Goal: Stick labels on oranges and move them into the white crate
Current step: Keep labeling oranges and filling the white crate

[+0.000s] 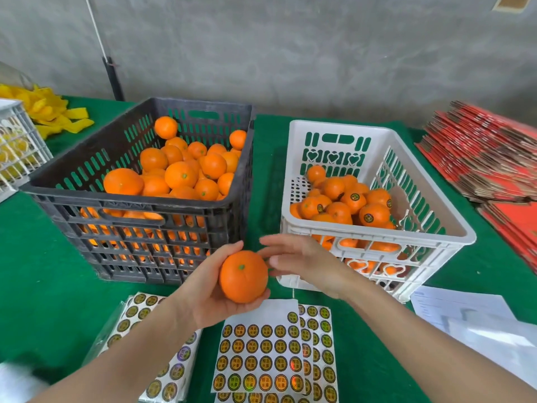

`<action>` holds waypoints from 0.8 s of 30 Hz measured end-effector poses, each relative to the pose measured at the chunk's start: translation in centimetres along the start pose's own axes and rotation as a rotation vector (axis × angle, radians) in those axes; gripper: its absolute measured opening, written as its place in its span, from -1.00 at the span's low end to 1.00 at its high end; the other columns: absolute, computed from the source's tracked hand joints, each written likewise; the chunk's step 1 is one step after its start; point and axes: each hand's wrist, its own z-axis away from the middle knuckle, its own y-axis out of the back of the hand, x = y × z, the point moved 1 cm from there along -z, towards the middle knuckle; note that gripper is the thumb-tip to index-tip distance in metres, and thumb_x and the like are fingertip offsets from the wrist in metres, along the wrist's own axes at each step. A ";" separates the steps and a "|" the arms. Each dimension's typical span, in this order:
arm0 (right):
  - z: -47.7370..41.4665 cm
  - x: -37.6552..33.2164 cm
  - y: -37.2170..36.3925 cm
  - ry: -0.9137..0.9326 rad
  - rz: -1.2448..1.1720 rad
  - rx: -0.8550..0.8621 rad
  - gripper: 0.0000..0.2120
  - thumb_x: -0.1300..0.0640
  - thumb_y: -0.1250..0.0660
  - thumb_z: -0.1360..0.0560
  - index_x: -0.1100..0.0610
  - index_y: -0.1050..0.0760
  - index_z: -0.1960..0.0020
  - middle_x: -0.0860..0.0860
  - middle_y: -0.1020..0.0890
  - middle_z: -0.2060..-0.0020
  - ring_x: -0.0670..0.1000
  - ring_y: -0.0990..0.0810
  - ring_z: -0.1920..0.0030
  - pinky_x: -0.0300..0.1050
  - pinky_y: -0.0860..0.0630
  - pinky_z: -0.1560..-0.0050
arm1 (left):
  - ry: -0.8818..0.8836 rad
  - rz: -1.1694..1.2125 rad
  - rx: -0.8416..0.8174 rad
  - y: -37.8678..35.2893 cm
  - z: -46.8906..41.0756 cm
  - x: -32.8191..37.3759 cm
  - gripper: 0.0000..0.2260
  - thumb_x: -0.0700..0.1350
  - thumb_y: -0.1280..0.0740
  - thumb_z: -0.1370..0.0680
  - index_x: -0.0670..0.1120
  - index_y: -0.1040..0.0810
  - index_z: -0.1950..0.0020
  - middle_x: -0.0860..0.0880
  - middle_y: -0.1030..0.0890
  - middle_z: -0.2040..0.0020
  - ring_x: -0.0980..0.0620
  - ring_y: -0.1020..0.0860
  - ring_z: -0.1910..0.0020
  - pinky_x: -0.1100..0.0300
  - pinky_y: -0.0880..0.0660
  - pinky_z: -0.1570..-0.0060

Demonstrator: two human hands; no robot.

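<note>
Showed two bare hands, left hand (209,289) and right hand (302,263), on forearms (406,338) bare as far as the lower edge. Had slim fingers, with a pale, short-trimmed thumbnail (273,260) on the right. Showed a blurred white patch (14,379) by the left elbow, sleeve or otherwise, too smeared to tell

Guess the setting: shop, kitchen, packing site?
Probably a fruit packing station: black crate of bare oranges, white crate of labelled ones, sticker sheets, flat red cartons stacked alongside.
</note>
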 end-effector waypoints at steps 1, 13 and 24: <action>0.0 0.5 -0.1 -0.023 -0.014 0.072 -0.69 0.31 -0.24 -0.55 0.17 -0.46 -0.28 0.11 -0.60 -0.09 -0.10 -0.60 0.06 -0.28 -0.56 0.07 | 0.008 -0.041 -0.010 0.2 0.0 -0.1 -0.42 0.06 -0.51 -0.20 -0.14 -0.52 -0.14 -0.30 -0.66 0.12 -0.32 -0.63 0.21 -0.01 -0.59 0.34; -0.8 1.6 -1.7 0.048 0.532 0.256 -0.84 0.29 -0.32 -0.49 0.16 -0.64 0.01 0.06 -0.66 0.09 -0.08 -0.53 0.17 -0.17 -0.52 0.03 | -0.056 -0.298 -0.065 -0.4 -0.9 0.0 -0.46 0.06 -0.46 -0.28 -0.15 -0.50 -0.19 -0.27 -0.67 0.05 -0.28 -0.65 0.15 0.01 -0.59 0.30; -0.3 2.7 -0.8 -0.177 0.236 0.408 -0.86 0.12 -0.32 -0.52 0.20 -0.52 0.01 0.09 -0.60 0.22 0.08 -0.63 0.28 -0.03 -0.61 0.25 | -0.110 -0.304 -0.072 -1.0 -1.5 -0.2 -0.46 0.03 -0.48 -0.23 -0.13 -0.54 -0.15 -0.24 -0.67 0.03 -0.26 -0.65 0.13 0.00 -0.58 0.29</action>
